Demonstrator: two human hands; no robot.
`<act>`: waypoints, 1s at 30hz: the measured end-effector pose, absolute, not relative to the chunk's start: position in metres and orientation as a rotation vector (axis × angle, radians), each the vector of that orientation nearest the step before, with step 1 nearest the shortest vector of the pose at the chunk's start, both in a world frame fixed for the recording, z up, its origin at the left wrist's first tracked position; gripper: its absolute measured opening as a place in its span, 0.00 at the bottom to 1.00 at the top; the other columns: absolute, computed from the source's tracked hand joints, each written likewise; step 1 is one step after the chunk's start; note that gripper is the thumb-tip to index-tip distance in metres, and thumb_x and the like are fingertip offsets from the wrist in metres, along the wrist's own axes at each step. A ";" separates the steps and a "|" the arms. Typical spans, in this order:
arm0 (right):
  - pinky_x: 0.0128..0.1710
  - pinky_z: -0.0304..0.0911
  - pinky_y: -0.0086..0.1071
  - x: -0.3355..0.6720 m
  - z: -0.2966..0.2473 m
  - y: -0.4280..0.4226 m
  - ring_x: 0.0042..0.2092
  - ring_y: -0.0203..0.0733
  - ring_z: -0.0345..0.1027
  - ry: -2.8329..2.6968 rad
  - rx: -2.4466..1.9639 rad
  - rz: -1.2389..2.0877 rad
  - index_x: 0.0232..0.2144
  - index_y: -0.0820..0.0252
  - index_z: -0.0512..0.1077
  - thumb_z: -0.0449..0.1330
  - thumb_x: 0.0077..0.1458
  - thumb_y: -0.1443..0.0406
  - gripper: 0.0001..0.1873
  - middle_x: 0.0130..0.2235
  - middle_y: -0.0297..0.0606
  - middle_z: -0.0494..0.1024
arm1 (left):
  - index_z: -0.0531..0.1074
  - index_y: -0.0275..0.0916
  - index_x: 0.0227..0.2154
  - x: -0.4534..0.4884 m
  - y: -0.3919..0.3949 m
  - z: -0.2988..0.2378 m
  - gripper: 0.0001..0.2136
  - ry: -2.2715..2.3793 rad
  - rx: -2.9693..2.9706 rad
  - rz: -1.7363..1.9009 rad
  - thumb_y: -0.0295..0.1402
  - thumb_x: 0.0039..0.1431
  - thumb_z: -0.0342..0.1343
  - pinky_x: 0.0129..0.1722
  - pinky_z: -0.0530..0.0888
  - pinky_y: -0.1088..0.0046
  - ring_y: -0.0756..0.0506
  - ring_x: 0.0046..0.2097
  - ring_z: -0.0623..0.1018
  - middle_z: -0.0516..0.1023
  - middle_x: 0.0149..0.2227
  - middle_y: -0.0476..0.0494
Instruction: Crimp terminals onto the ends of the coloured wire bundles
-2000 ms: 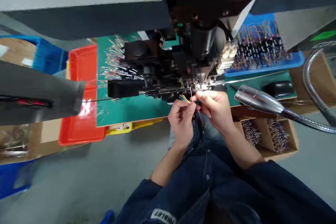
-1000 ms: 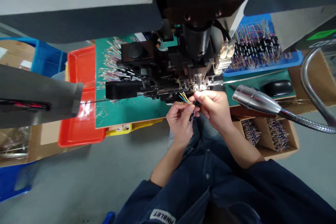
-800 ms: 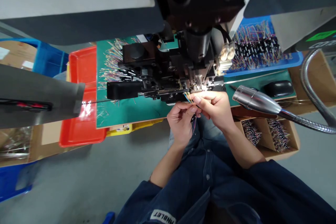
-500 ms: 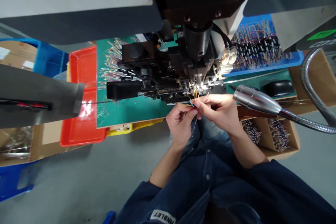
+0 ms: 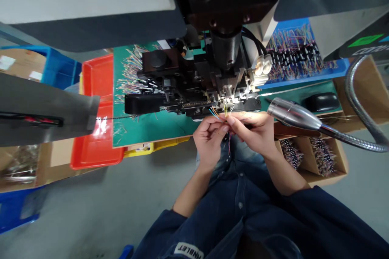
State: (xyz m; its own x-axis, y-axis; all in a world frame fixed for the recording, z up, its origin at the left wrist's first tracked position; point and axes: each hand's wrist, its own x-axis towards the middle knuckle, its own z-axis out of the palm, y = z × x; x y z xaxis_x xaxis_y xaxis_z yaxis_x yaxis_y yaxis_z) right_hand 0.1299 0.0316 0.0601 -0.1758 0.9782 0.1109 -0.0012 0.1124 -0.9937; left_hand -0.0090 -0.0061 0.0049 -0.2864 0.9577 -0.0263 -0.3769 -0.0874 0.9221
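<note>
Currently, I am pinching the coloured wires [image 5: 225, 111] in both my left hand [image 5: 209, 139] and right hand [image 5: 254, 131], their ends fanning out just on the near side of the black machine [image 5: 164, 62].

A green tabletop [image 5: 152, 131] is stretching across the middle of the view. A black machine [image 5: 182, 77] is standing on its centre. To the left of that, a thick spread of multicoloured wires [image 5: 133, 75] is lying on the green, with pale scraps [image 5: 120, 128] resting nearer the front edge. On the right, a blue tray [image 5: 342, 68] is sitting behind a rounded black object [image 5: 323, 101].
</note>
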 end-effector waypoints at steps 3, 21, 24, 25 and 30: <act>0.21 0.63 0.30 0.128 0.061 0.032 0.24 0.37 0.69 -1.381 -1.085 1.243 0.45 0.55 0.94 0.72 0.69 0.57 0.12 0.26 0.37 0.83 | 0.84 0.41 0.35 -0.010 -0.006 0.003 0.13 1.120 0.832 1.645 0.42 0.65 0.78 0.38 0.80 0.74 0.49 0.34 0.83 0.86 0.33 0.49; 0.23 0.59 0.31 0.118 0.048 0.047 0.21 0.33 0.57 -1.041 -1.120 1.656 0.34 0.57 0.89 0.72 0.65 0.47 0.20 0.21 0.31 0.73 | 0.83 0.42 0.39 0.004 -0.004 -0.006 0.11 1.134 0.703 1.709 0.44 0.70 0.74 0.41 0.83 0.72 0.49 0.37 0.84 0.87 0.40 0.46; 0.25 0.63 0.32 0.117 0.048 0.047 0.21 0.33 0.57 -1.000 -1.116 1.678 0.32 0.57 0.89 0.72 0.65 0.47 0.20 0.18 0.28 0.68 | 0.83 0.42 0.38 0.005 -0.004 -0.006 0.12 1.117 0.700 1.730 0.44 0.70 0.73 0.40 0.83 0.74 0.50 0.37 0.84 0.86 0.39 0.46; 0.25 0.63 0.32 0.116 0.048 0.047 0.21 0.33 0.57 -0.989 -1.108 1.680 0.32 0.57 0.89 0.73 0.65 0.48 0.20 0.18 0.28 0.67 | 0.83 0.42 0.38 0.005 -0.004 -0.006 0.11 1.108 0.698 1.740 0.43 0.70 0.73 0.40 0.82 0.74 0.50 0.37 0.84 0.86 0.39 0.47; 0.25 0.64 0.31 0.114 0.049 0.048 0.21 0.33 0.57 -0.978 -1.107 1.673 0.31 0.56 0.89 0.74 0.63 0.46 0.21 0.18 0.29 0.70 | 0.81 0.41 0.38 0.005 -0.002 -0.004 0.13 1.106 0.692 1.759 0.44 0.71 0.73 0.39 0.82 0.74 0.50 0.35 0.83 0.84 0.36 0.49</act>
